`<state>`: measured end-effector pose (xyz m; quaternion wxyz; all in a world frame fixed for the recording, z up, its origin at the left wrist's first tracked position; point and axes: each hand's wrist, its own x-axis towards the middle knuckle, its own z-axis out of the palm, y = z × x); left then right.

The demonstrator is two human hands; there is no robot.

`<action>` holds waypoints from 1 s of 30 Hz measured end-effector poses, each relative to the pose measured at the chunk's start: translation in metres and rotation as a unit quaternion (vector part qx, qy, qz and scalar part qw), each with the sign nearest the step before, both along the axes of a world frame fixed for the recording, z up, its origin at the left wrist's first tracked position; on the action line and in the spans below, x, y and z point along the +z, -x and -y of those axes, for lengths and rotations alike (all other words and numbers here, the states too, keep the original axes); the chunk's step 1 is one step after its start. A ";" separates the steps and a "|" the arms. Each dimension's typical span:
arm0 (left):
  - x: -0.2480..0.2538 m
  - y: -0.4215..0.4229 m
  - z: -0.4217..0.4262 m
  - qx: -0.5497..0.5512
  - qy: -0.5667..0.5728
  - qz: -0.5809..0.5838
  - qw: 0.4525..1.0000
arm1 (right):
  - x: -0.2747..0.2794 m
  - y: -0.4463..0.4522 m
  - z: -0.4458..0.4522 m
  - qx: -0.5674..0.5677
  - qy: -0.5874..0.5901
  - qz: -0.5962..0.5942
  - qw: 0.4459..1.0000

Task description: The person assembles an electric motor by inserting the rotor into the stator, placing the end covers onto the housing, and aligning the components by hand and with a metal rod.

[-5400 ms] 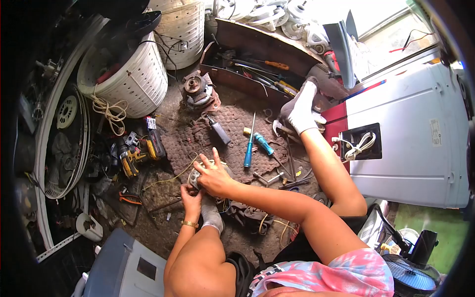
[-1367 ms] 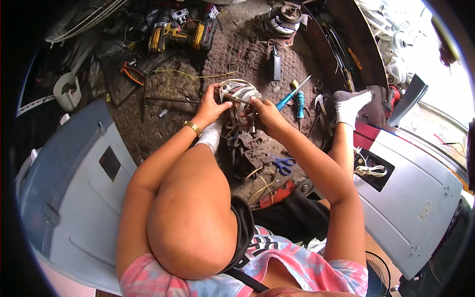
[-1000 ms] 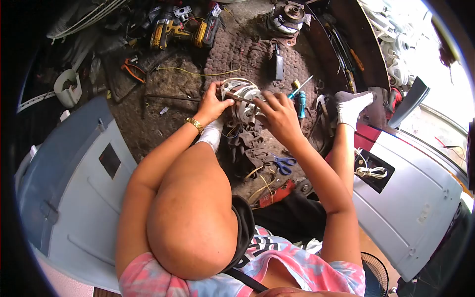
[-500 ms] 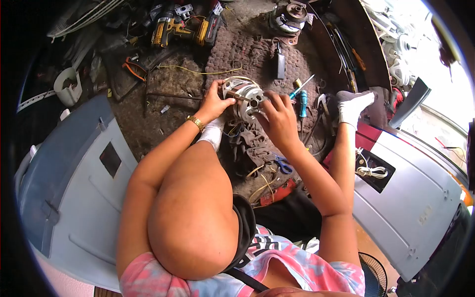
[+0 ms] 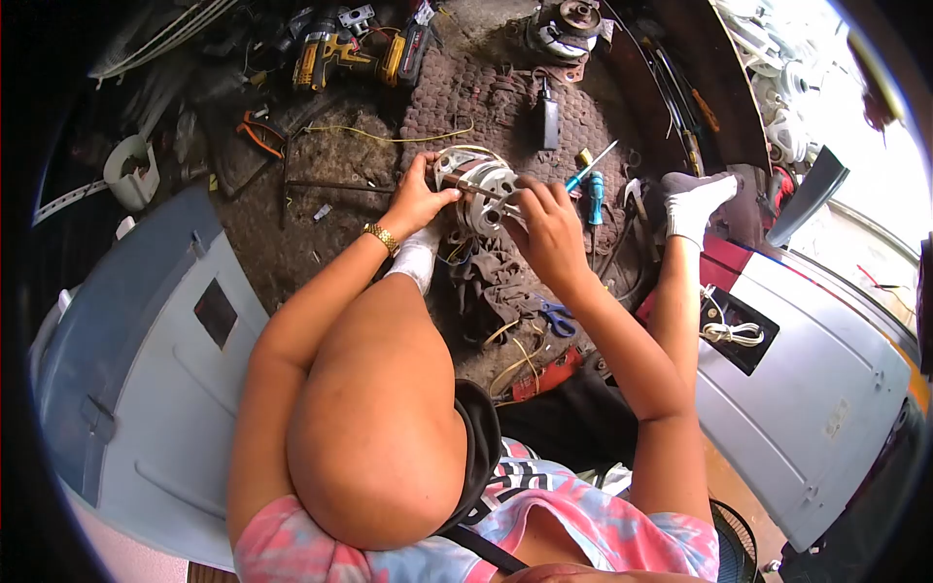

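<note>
An electric motor [image 5: 468, 181] with silver end covers and a brown core band is held up over the floor. My left hand [image 5: 420, 199], with a gold watch at the wrist, grips its left side, thumb on the casing. My right hand [image 5: 546, 225] is closed at the motor's right end, fingers pinched together. A thin metal piece [image 5: 508, 205] shows between those fingers and the end cover; its kind is unclear and the fingers partly hide it. Right of that hand, a teal-handled screwdriver [image 5: 596, 199] and another teal screwdriver [image 5: 575, 182] lie on the brown mat [image 5: 442, 112].
A yellow drill [image 5: 330, 60] lies at the back left, pliers with orange handles [image 5: 262, 134] nearer. Another motor [image 5: 569, 39] stands at the back. Dark cloth [image 5: 496, 287] and blue scissors [image 5: 558, 318] lie below the hands. Grey panels flank me, left [image 5: 175, 389] and right [image 5: 807, 389].
My right hand has shifted slightly on the motor's end, and a thin metal piece now shows by its fingers. My left hand keeps its grip on the motor.
</note>
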<state>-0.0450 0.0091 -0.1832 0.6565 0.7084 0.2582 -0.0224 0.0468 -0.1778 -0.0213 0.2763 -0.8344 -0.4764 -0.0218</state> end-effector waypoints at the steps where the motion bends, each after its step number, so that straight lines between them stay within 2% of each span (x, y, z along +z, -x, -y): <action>1: -0.001 -0.002 0.000 0.003 -0.001 0.008 1.000 | 0.001 -0.003 -0.004 -0.004 -0.005 -0.030 1.000; 3: -0.002 0.001 0.001 0.008 -0.002 0.018 1.000 | -0.010 0.005 -0.009 -0.070 0.006 -0.182 0.981; 4: -0.003 0.001 0.000 0.001 -0.008 0.034 0.999 | -0.012 0.005 -0.016 -0.159 -0.013 -0.278 0.947; 5: -0.003 0.001 -0.001 0.003 -0.002 0.024 1.000 | -0.014 0.003 -0.020 -0.207 -0.055 -0.388 0.896; 7: 0.006 0.000 -0.002 0.001 0.013 0.006 1.000 | -0.014 0.000 -0.023 -0.295 -0.136 -0.583 0.745; 8: 0.007 -0.001 -0.002 -0.005 0.013 0.009 1.000 | -0.010 -0.002 -0.020 -0.312 -0.106 -0.573 0.751; 9: 0.005 -0.002 -0.003 -0.009 0.014 0.012 1.000 | -0.011 -0.005 -0.017 -0.233 -0.071 -0.435 0.867; 10: 0.003 -0.001 -0.003 -0.013 0.014 0.014 1.000 | -0.015 -0.008 -0.012 -0.145 -0.033 -0.281 0.948; 11: 0.001 0.000 -0.002 -0.017 0.007 0.015 1.000 | -0.016 -0.010 -0.009 -0.051 0.007 -0.116 0.992; 12: 0.002 0.000 -0.002 -0.020 0.001 0.016 1.000 | -0.002 -0.013 -0.011 0.011 0.046 -0.042 0.998; 15: 0.010 -0.003 -0.002 -0.025 -0.063 0.025 0.997 | -0.029 -0.012 -0.007 0.015 0.105 -0.167 0.980; 16: 0.015 -0.001 0.000 -0.028 -0.089 0.027 0.995 | -0.033 -0.009 -0.008 -0.016 0.082 -0.172 0.981; 18: 0.024 0.002 0.005 -0.022 -0.106 0.026 0.994 | -0.037 0.002 -0.014 -0.110 0.049 -0.255 0.959; 20: 0.034 0.001 0.010 -0.028 -0.110 0.028 0.993 | -0.031 0.012 -0.013 -0.218 0.011 -0.359 0.907; 21: 0.042 -0.001 0.014 -0.038 -0.127 0.009 0.991 | -0.039 0.022 -0.006 -0.245 -0.070 -0.287 0.923; 23: 0.064 -0.008 0.021 -0.074 -0.185 0.016 0.980 | -0.052 0.047 0.012 -0.313 -0.144 -0.389 0.855; 24: 0.069 -0.010 0.025 -0.090 -0.202 0.041 0.974 | -0.061 0.061 0.021 -0.329 -0.212 -0.487 0.781; 25: 0.072 -0.010 0.028 -0.105 -0.219 0.064 0.968 | -0.066 0.074 0.024 -0.339 -0.261 -0.466 0.775; 27: 0.082 -0.007 0.033 -0.138 -0.247 0.080 0.956 | -0.073 0.086 0.030 -0.412 -0.284 -0.455 0.737; 28: 0.083 -0.004 0.033 -0.177 -0.225 0.062 0.956 | -0.078 0.085 0.040 -0.420 -0.258 -0.446 0.747; 29: 0.084 -0.003 0.032 -0.215 -0.205 0.045 0.954 | -0.116 0.088 0.055 -0.429 -0.281 -0.355 0.781; 30: 0.100 -0.005 0.026 -0.273 -0.168 0.022 0.947 | -0.118 0.088 0.055 -0.413 -0.318 -0.330 0.787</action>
